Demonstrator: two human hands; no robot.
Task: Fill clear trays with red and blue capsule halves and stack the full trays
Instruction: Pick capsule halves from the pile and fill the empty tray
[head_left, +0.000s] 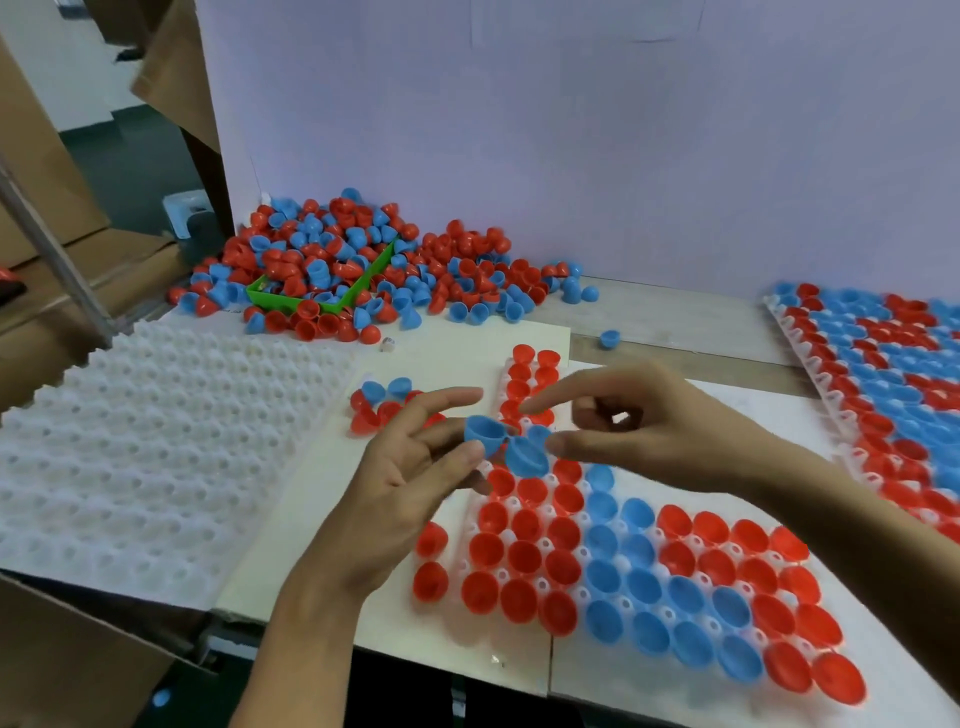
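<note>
A clear tray (524, 644) lies in front of me, most of its cups filled with red and blue capsule halves. My left hand (410, 467) pinches a blue half (482, 431) over the tray's upper left part. My right hand (639, 426) hovers just right of it, its thumb touching a second blue half (525, 457); the index finger points left. A small loose cluster of halves (382, 402) sits on the board behind my left hand.
A big pile of red and blue halves (363, 265) spills around a green bin (291, 299) at the back. A stack of empty white trays (145, 441) lies at left. A full tray (883, 374) sits at right. One blue half (609, 338) lies alone.
</note>
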